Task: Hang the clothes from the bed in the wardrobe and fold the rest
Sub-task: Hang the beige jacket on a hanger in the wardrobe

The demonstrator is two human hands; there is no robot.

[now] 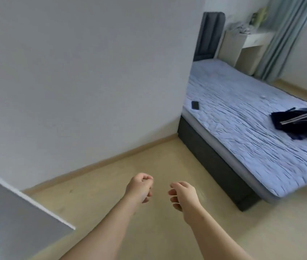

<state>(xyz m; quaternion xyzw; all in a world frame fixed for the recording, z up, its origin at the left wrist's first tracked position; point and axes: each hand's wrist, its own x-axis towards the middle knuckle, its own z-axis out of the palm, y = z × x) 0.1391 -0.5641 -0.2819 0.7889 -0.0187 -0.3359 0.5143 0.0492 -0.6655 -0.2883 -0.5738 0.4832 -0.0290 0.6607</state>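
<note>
A bed [242, 124] with a pale blue quilted cover stands at the right, on a dark base. A pile of dark navy clothes [298, 122] lies on its right side, with a metal hanger bar across the top. Both my arms reach forward over the floor, well left of the bed. My left hand [139, 188] has its fingers curled in and holds nothing. My right hand [183, 196] is also loosely curled and holds nothing. No wardrobe shows plainly in this view.
A black phone [195, 105] lies on the bed near the wall. A white wall [83, 72] fills the left. A grey panel with a white edge [17, 212] juts in at lower left. A white desk [253, 40] and curtains [287, 34] stand beyond the bed.
</note>
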